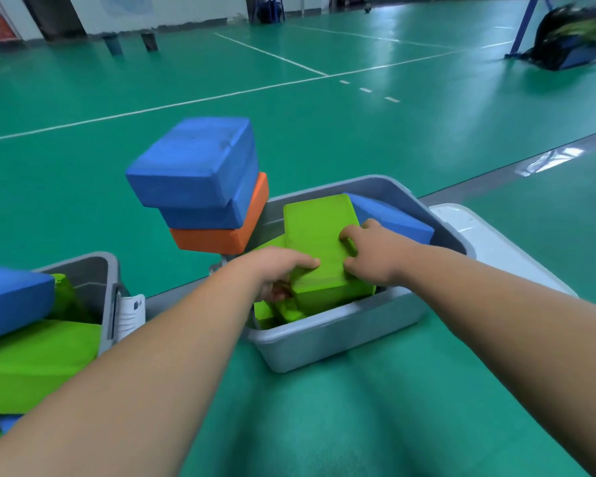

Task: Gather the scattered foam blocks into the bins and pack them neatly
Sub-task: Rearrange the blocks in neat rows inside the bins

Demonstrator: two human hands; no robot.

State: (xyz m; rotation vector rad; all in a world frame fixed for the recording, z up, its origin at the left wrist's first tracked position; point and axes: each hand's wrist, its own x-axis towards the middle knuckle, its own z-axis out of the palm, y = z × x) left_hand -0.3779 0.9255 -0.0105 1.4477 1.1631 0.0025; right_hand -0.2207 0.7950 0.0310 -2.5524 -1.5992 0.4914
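A grey bin (341, 335) sits on the green floor in front of me. Both hands hold a green foam block (319, 235) tilted in it. My left hand (279, 270) grips the block's near left corner, thumb on top. My right hand (372, 253) grips its right edge with curled fingers. More green blocks (276, 313) lie under it and a blue block (393, 218) leans at the bin's far side. Two blue blocks (200, 173) on an orange block (227, 232) are stacked at the bin's left end. A second grey bin (100, 280) at left holds blue and green blocks (31, 359).
A white lid (489, 242) lies behind the right bin. A white clip or handle (129, 315) hangs on the left bin's side. Open green court floor with white lines stretches ahead. A dark bag on a blue frame (568, 36) stands far right; two dark posts (131, 43) far left.
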